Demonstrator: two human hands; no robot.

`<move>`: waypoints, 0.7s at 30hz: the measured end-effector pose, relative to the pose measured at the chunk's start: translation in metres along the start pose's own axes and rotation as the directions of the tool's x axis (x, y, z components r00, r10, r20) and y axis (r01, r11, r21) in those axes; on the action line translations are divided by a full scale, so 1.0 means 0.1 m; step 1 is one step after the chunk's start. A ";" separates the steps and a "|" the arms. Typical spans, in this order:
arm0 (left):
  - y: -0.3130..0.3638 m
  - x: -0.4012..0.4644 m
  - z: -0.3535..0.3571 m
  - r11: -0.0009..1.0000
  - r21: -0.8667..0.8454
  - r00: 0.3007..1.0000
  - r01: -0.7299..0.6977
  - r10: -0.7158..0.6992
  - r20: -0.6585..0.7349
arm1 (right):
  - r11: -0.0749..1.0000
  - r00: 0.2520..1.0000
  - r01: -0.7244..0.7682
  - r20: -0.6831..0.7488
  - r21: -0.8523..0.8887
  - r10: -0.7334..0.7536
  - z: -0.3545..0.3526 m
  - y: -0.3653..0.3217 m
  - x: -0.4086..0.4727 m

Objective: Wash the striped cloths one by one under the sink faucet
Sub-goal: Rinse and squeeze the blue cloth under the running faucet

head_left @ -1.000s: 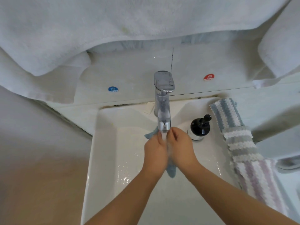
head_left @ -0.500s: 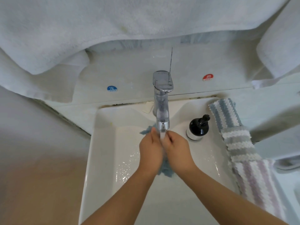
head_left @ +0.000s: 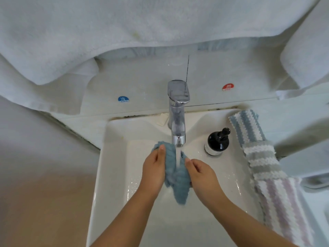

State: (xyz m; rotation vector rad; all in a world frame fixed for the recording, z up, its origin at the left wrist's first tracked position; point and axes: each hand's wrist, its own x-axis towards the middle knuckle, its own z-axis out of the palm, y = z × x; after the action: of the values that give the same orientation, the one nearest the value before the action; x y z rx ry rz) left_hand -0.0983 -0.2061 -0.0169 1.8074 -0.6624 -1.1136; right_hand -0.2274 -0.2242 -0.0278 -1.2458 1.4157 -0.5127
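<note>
Both hands are over the basin of the white sink (head_left: 114, 175), directly below the chrome faucet (head_left: 178, 111), which is running. The left hand (head_left: 154, 168) grips the upper left part of a wet blue cloth (head_left: 179, 182), fingers curled behind it and thumb laid along its front. The right hand (head_left: 200, 173) pinches the cloth's right side with curled fingers. The stream of water (head_left: 178, 155) falls onto the cloth between the two hands; the cloth's lower end hangs free above the basin floor. Three striped cloths lie in a row along the sink's right edge: a blue-and-white cloth (head_left: 246, 127) at the back right corner, a grey-and-white cloth (head_left: 261, 159) next, a lilac-and-white cloth (head_left: 283, 207) nearest. A black pump bottle (head_left: 216, 141) stands on the rim between faucet and cloths. White towels (head_left: 142, 24) hang above.
</note>
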 end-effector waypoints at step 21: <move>0.28 0.14 -0.36 0.936 0.277 0.883 -0.218 0.069 0.464 | 0.965 0.932 0.087 0.323 0.247 -0.166 -0.21 -0.34 0.26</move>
State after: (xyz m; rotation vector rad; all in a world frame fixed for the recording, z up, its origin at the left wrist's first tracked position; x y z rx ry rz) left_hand -0.0595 -0.2157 0.0090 1.7342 -1.3020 -1.3968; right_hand -0.2283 -0.2662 -0.0046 -1.1779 0.9592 -0.5044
